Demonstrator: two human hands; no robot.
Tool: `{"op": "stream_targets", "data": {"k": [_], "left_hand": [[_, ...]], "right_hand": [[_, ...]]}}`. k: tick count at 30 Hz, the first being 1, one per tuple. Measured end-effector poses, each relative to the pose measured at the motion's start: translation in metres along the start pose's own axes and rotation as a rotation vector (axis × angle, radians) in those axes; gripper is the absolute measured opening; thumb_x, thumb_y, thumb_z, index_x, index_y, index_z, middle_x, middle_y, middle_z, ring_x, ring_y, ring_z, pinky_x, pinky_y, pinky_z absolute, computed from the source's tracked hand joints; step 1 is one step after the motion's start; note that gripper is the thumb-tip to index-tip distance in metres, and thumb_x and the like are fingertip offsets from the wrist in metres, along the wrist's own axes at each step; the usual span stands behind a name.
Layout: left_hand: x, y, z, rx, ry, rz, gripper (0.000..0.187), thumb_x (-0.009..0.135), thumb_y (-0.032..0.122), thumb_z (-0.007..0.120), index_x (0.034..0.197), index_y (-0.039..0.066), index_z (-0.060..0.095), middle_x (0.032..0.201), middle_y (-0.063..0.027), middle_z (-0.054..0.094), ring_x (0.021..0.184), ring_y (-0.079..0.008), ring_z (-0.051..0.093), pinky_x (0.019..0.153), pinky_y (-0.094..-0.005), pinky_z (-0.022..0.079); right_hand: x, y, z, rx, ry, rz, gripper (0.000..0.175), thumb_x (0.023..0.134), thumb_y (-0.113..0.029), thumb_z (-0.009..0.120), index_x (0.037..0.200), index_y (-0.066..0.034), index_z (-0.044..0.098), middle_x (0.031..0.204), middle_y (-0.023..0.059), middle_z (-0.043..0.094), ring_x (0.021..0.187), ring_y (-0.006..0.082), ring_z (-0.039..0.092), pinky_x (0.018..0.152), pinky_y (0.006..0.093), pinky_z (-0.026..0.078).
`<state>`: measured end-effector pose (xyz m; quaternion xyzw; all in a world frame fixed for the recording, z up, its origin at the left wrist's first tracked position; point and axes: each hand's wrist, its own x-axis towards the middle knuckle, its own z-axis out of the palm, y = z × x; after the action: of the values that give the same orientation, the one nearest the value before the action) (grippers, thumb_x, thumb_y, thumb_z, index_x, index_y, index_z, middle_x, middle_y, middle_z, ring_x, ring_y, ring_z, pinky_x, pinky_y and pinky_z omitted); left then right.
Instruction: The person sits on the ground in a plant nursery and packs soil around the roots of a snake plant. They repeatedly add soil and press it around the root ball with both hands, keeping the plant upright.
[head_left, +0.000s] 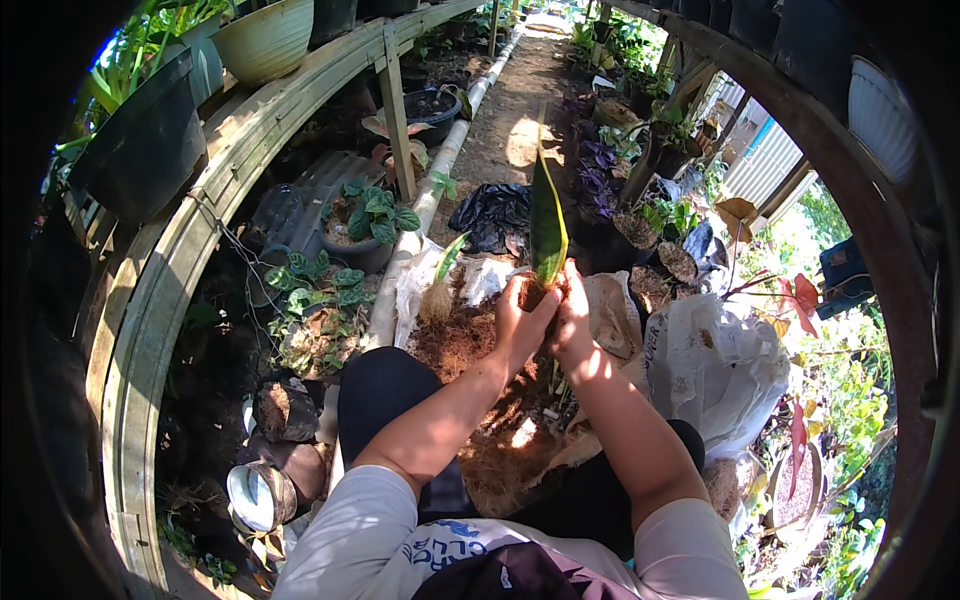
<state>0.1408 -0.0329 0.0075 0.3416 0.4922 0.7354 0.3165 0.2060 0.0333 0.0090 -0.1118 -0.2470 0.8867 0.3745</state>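
Between both palms I hold the base of a snake plant (547, 217), its tall dark leaf with a yellow edge standing upright. My left hand (523, 319) cups the brown fibrous clump (532, 289) at the plant's foot from the left. On the other side my right hand (571, 315) presses against the same clump. Much of the root part is hidden by my fingers. Loose coconut fibre (461, 337) is heaped on a sack below my hands. A small plant with a fibre-wrapped root ball (436, 301) rests at the heap's far left edge.
A pale pipe (450, 146) runs along the left of the dirt path (525, 90). A black plastic bag (491, 217) lies ahead. To the right bulges a white sack (709, 367) bearing writing. Potted plants (367, 225) crowd the left, under a wooden bench (150, 337) carrying pots.
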Motion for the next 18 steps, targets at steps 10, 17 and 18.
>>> {"op": "stream_targets", "data": {"k": [10, 17, 18], "left_hand": [[-0.019, -0.035, -0.014, -0.159, -0.035, 0.011, 0.022, 0.087, 0.016, 0.064, 0.101, 0.001, 0.057, 0.094, -0.0057, 0.060, 0.085, -0.0127, 0.056, 0.077, -0.0298, 0.047], [0.002, -0.009, -0.007, -0.189, -0.021, 0.284, 0.055, 0.092, 0.043, 0.056, 0.125, -0.001, 0.049, 0.118, -0.0100, 0.055, 0.112, -0.0189, 0.049, 0.099, -0.0328, 0.037], [0.004, -0.005, -0.005, -0.270, 0.026, 0.277, 0.056, 0.092, 0.044, 0.055, 0.126, -0.001, 0.048, 0.119, -0.0099, 0.054, 0.114, -0.0198, 0.048, 0.101, -0.0328, 0.036]], "right_hand": [[-0.024, 0.029, -0.030, -0.928, 0.023, -0.419, 0.035, 0.096, -0.025, 0.041, 0.105, 0.0026, 0.060, 0.095, 0.0115, 0.065, 0.085, 0.0182, 0.062, 0.077, 0.0307, 0.050], [0.004, 0.013, -0.001, -0.074, 0.001, -0.240, 0.031, 0.094, -0.020, 0.040, 0.105, 0.0013, 0.060, 0.099, 0.0120, 0.065, 0.088, 0.0183, 0.063, 0.078, 0.0293, 0.050], [0.006, 0.011, -0.003, -0.203, -0.020, -0.262, 0.025, 0.092, -0.014, 0.042, 0.102, 0.0002, 0.061, 0.093, 0.0103, 0.065, 0.083, 0.0171, 0.062, 0.076, 0.0284, 0.050]]}}
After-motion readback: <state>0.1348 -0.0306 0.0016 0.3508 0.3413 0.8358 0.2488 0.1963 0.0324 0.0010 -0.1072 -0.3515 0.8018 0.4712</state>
